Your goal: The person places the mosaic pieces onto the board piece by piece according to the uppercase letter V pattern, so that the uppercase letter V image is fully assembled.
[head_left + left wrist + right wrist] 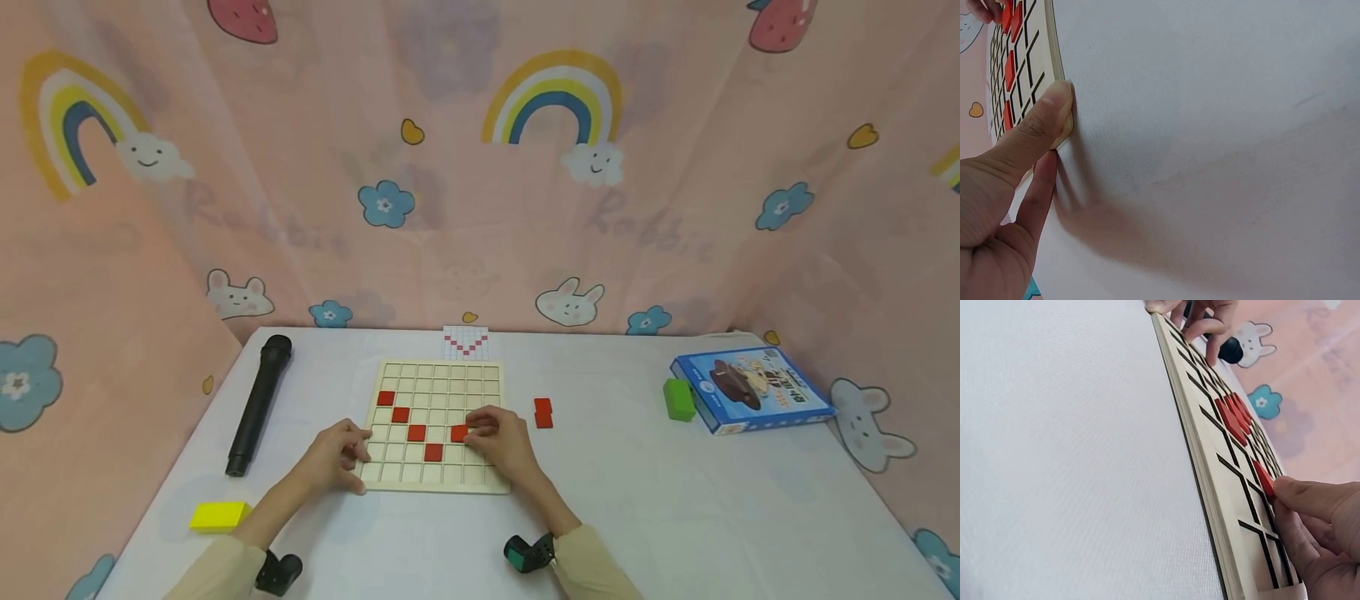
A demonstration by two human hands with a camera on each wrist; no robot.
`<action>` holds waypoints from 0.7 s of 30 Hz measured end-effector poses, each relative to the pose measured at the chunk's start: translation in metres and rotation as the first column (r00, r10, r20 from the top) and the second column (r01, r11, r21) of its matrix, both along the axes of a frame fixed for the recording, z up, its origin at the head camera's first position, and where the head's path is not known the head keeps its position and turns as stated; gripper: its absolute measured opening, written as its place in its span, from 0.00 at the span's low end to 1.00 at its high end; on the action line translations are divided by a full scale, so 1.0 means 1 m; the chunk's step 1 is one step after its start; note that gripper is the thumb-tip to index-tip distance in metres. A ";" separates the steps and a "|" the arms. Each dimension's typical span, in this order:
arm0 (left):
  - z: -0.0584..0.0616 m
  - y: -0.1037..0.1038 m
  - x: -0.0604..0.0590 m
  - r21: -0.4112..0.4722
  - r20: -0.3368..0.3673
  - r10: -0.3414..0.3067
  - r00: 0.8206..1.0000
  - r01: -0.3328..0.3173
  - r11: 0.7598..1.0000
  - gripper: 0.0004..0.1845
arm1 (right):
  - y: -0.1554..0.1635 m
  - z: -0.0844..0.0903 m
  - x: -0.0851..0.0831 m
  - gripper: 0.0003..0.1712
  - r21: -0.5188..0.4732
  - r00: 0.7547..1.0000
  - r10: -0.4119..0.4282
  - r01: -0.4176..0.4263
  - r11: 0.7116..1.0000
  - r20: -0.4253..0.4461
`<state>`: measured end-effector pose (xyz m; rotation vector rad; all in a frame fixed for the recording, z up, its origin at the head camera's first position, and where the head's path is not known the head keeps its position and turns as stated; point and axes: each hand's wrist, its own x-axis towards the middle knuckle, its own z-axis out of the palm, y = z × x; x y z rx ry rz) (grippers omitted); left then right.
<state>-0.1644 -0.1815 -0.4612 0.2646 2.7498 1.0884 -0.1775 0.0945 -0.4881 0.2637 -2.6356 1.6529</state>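
On the white table lies a pale wooden grid board [465,475]. Several red square tiles [416,433] run down it in a diagonal from the upper left. My left hand [335,454] grips the board's near left corner, thumb on the front edge and fingers along the left side. With thumb and fingertips, my right hand [506,443] pinches another red tile [1264,478] at its right side. That tile sits in a square up and right of the lowest diagonal tile, and the fingers partly cover it in the head view.
Two loose red tiles [543,413] lie right of the board, and a small pattern card [466,346] behind it. At left are a long black cylinder with a wider head [258,408] and a yellow block [219,517]. A green block [679,400] touches a blue box [753,390] at right.
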 end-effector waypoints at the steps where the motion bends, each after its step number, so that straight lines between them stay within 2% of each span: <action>1: 0.000 0.000 0.000 -0.001 0.001 0.001 1.000 -0.001 1.000 0.21 | -0.001 0.000 0.000 0.16 -0.002 1.000 0.007 -0.007 1.000 0.003; 6: 0.001 0.001 0.000 -0.006 0.005 0.004 1.000 -0.004 1.000 0.21 | -0.003 0.001 0.000 0.17 -0.022 1.000 0.031 -0.031 0.999 0.007; 10: 0.001 0.003 -0.001 -0.001 0.010 0.009 1.000 -0.009 1.000 0.21 | 0.004 0.002 0.001 0.16 -0.041 1.000 -0.006 0.007 0.999 0.029; 15: 0.001 0.004 -0.001 0.000 0.003 -0.003 1.000 0.003 1.000 0.21 | 0.033 -0.001 0.002 0.15 -0.058 0.991 -0.130 0.132 0.990 0.042; 21: 0.001 0.001 0.000 -0.018 -0.004 0.000 1.000 0.000 1.000 0.21 | 0.079 -0.004 0.002 0.16 -0.024 0.966 -0.253 0.252 0.968 -0.059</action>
